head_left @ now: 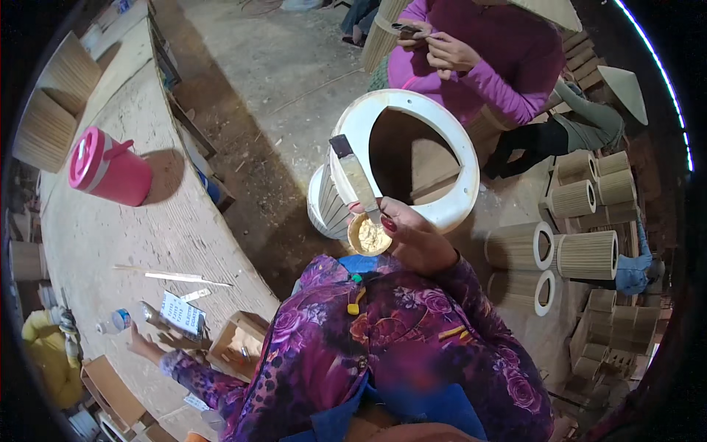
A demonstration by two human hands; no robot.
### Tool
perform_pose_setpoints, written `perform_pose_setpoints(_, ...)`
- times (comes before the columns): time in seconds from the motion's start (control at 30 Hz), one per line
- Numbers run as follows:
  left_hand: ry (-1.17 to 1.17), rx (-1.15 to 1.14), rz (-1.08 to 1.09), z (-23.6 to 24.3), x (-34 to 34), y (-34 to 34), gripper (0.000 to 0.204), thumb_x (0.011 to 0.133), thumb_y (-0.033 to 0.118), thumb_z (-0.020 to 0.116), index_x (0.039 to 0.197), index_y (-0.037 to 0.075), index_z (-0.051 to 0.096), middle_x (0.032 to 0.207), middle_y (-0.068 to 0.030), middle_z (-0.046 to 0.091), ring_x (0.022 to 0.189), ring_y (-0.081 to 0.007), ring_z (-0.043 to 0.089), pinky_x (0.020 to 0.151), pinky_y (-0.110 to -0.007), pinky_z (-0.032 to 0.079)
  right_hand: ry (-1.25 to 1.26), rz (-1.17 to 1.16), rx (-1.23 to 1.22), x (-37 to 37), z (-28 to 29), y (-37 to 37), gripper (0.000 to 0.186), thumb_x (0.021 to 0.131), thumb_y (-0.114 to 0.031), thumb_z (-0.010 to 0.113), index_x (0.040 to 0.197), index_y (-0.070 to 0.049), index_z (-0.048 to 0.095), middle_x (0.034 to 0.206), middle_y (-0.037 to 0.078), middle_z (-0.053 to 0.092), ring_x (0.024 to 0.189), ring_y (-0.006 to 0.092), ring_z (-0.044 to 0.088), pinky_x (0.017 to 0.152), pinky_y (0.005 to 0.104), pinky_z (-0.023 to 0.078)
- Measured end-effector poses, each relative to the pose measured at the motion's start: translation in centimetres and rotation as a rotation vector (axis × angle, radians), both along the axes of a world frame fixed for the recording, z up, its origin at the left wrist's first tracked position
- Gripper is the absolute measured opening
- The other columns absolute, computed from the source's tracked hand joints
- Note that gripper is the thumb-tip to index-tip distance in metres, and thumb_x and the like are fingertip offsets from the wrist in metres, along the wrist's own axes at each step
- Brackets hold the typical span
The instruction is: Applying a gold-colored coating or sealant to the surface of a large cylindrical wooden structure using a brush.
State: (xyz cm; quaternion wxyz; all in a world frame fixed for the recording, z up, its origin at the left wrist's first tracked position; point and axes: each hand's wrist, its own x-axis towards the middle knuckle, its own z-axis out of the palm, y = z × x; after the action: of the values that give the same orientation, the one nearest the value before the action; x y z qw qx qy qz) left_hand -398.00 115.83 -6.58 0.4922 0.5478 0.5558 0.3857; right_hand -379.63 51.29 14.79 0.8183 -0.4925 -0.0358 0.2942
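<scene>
My right hand (405, 232) grips a flat pale scraper (357, 180) with a dark end and a small round dish of cream paste (370, 235). Just beyond them stands a white-rimmed cylindrical piece (446, 138) with a dark opening, beside a ribbed piece (324, 199). My left hand (147, 348) is out over the left worktable (162, 221), fingers apart, near a clear bottle (115, 322), a metal can (150, 312) and a printed card (183, 312). An open box (236, 331) of pale material lies beside it.
A pink lidded jug (118, 173) and thin sticks (177, 277) are on the worktable. A co-worker in pink (508, 66) holds something opposite me; others (589, 125) work at right and lower left (44, 353). Ribbed cylinders (585, 255) are stacked along the right.
</scene>
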Motion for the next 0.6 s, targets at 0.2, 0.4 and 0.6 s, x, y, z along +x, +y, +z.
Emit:
perform_pose_setpoints(0.2,-0.065,0.332,-0.101,12.7,2.3,-7.9,0.057,0.085,0.017,0.068,0.133,-0.001,0.044,0.122,-0.0162,0.057,0.109,-0.0238,0.057,0.092,-0.036,0.045,-0.089,0.103,-0.075,1.1,-0.6,-1.2,0.058,0.091,-0.03,0.061,0.136,0.001,0.041,0.119,0.009,0.053,0.106,0.0107,0.051,0.094,0.0244,0.041)
perform_pose_setpoints(0.4,-0.219,0.182,-0.893,19.9,14.3,-26.2,0.042,0.089,0.016,0.057,0.127,-0.001,0.051,0.115,-0.0119,0.058,0.105,-0.0193,0.056,0.093,-0.029,0.044,-0.266,0.318,-0.166,2.2,-1.1,-0.7,0.057,0.086,-0.015,0.069,0.135,-0.001,0.043,0.113,0.007,0.057,0.101,0.0101,0.056,0.085,0.024,0.047)
perform_pose_setpoints(0.6,-0.55,-0.32,-1.712,20.1,17.2,-42.1,0.064,0.078,0.018,0.074,0.133,0.002,0.045,0.129,-0.0123,0.05,0.116,-0.0239,0.052,0.099,-0.038,0.041,-0.494,0.277,-0.269,2.2,-3.7,-1.2,0.083,0.075,-0.036,0.079,0.137,0.001,0.038,0.124,0.017,0.051,0.113,0.0197,0.052,0.098,0.0303,0.04)
